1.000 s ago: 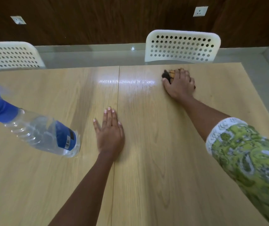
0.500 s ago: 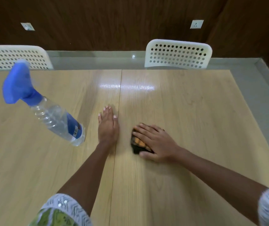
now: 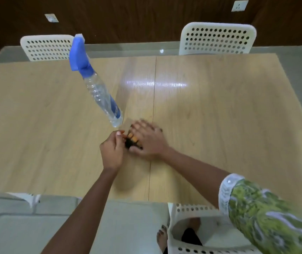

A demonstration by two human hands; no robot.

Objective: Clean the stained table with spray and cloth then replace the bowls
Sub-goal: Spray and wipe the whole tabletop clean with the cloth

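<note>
A black and orange cloth (image 3: 133,139) lies near the middle of the light wooden table (image 3: 219,114). My right hand (image 3: 149,140) rests on top of it with fingers spread, blurred by motion. My left hand (image 3: 112,149) is beside the cloth's left edge with fingers curled, pinching that edge. Just beyond my hands stands a clear spray bottle (image 3: 100,94) with a blue trigger head and blue label. No bowls are in view.
Two white perforated chairs (image 3: 45,47) (image 3: 218,39) stand at the table's far side against a dark wood wall. A third white chair (image 3: 188,217) is at the near edge, lower right, with my foot beside it. Grey floor surrounds the table.
My right hand dragged the cloth from the far side back to the centre seam. My left hand lifted off the table, curled, and came to the cloth's edge. The view shifted back.
</note>
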